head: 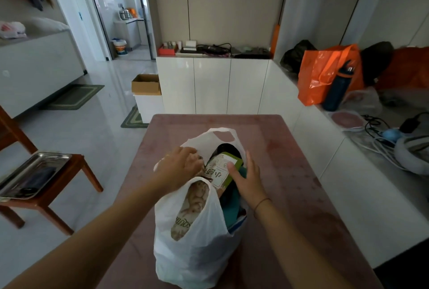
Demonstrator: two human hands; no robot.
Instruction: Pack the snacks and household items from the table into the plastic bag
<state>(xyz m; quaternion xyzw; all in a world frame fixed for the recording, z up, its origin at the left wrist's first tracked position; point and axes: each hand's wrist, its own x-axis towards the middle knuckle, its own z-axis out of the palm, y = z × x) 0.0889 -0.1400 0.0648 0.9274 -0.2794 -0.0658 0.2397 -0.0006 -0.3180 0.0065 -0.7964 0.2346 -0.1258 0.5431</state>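
Note:
A white plastic bag (192, 249) stands on the mauve table (301, 184), its mouth open towards me. Inside it a green and white snack packet (220, 172) sticks up, with a dark item (226, 149) behind it, a teal item (229, 209) beside it and a brown printed packet (192, 207) showing through the near handle loop. My left hand (180, 168) grips the bag's left rim next to the packet. My right hand (247, 179) has its fingers spread, with the thumb pressed flat on the green packet and the palm against the bag's right side.
A wooden stool with a steel tray (32, 175) stands to the left of the table. White cabinets (211, 84) lie beyond it. On the counter at right are an orange bag (325, 72), a dark bottle (336, 89) and cables (380, 130). A cardboard box (146, 84) sits on the floor.

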